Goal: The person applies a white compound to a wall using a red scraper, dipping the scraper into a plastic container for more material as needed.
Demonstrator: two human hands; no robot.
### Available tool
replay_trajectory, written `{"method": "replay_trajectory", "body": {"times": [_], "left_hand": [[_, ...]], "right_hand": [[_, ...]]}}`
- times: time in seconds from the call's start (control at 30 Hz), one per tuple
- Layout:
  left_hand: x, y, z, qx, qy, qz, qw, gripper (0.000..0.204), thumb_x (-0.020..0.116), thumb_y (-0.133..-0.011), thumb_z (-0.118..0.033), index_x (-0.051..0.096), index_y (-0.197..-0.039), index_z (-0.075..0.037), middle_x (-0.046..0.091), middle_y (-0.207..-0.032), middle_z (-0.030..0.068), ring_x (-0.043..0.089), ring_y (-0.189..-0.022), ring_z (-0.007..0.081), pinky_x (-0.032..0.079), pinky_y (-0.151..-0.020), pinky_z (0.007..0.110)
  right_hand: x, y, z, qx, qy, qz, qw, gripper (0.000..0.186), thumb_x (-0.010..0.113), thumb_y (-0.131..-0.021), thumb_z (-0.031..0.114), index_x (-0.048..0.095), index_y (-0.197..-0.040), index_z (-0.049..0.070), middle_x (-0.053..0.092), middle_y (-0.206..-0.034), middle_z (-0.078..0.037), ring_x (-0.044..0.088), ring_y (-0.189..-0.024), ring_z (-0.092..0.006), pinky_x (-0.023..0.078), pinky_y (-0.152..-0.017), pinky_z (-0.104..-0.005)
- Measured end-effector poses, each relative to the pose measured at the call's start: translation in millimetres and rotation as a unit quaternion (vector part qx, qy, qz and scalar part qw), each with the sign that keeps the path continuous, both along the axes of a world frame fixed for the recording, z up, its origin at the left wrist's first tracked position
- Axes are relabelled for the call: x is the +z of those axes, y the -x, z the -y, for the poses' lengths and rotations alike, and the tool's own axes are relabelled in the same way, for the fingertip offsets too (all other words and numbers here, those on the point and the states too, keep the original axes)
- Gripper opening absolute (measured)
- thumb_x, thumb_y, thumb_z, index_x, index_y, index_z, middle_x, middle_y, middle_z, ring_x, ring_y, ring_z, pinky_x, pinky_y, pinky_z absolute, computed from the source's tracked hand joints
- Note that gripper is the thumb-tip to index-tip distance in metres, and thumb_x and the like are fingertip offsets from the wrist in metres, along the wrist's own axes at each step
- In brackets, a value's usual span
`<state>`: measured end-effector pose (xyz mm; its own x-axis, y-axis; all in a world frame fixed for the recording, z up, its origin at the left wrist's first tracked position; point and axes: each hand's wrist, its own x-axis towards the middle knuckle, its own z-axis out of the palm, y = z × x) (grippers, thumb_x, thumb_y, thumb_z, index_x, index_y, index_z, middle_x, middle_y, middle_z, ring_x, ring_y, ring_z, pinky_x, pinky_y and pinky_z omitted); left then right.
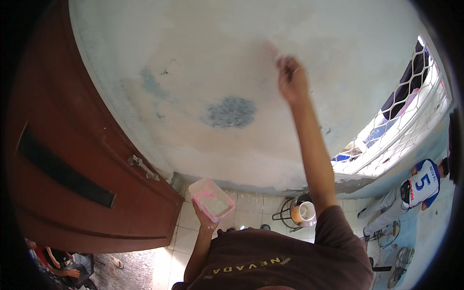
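My left hand (205,218) grips a shallow rectangular plastic tub (220,201) from below at its left side, low in front of the wall. Pink smears line the tub's rim and inside. High up, my right arm stretches to the pale wall (193,53), and my right hand (293,81) is closed near its surface. A blurred pinkish shape shows just beyond the fingers, too smeared to name. Below and left of that hand, the wall bears a rough blue-grey patch (233,112) and a smaller bluish stain (152,83).
A brown door (72,159) with a metal handle (143,167) stands at left. A grilled window (391,121) is at right. On the tiled floor, an orange-and-white bucket (303,212) sits by a round metal-framed stand. One person (420,183) stands far right; another (60,268) is at lower left.
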<state>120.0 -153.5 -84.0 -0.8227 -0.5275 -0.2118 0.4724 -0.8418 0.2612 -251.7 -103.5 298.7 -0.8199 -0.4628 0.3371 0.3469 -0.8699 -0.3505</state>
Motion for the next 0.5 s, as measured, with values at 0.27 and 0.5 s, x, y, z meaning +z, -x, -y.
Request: {"method": "replay_trajectory", "body": {"times": [0.27, 0.5], "left_hand": [[2, -11, 5, 0.021, 0.01, 0.017, 1.0, 0.077, 0.044, -0.092, -0.074, 0.04, -0.146, -0.019, 0.052, -0.135, 0.0096, 0.052, -0.127, 0.0347, 0.045, -0.104, 0.06], [-12, -52, 15, 0.043, 0.002, -0.004, 0.999, 0.08, 0.043, -0.091, -0.077, 0.04, -0.147, -0.021, 0.05, -0.14, 0.0081, 0.051, -0.129, 0.0349, 0.045, -0.104, 0.062]], "right_hand": [[-36, 45, 41, 0.266, -0.077, 0.101, 0.956, 0.034, 0.044, -0.104, 0.008, 0.064, -0.109, -0.019, 0.067, -0.119, -0.021, 0.062, -0.106, -0.0209, 0.056, -0.086, -0.0211], [145, -8, -13, 0.063, 0.157, 0.035, 0.985, 0.029, 0.042, -0.1, -0.002, 0.042, -0.121, -0.022, 0.056, -0.122, -0.03, 0.066, -0.105, -0.0327, 0.064, -0.089, -0.0316]]}}
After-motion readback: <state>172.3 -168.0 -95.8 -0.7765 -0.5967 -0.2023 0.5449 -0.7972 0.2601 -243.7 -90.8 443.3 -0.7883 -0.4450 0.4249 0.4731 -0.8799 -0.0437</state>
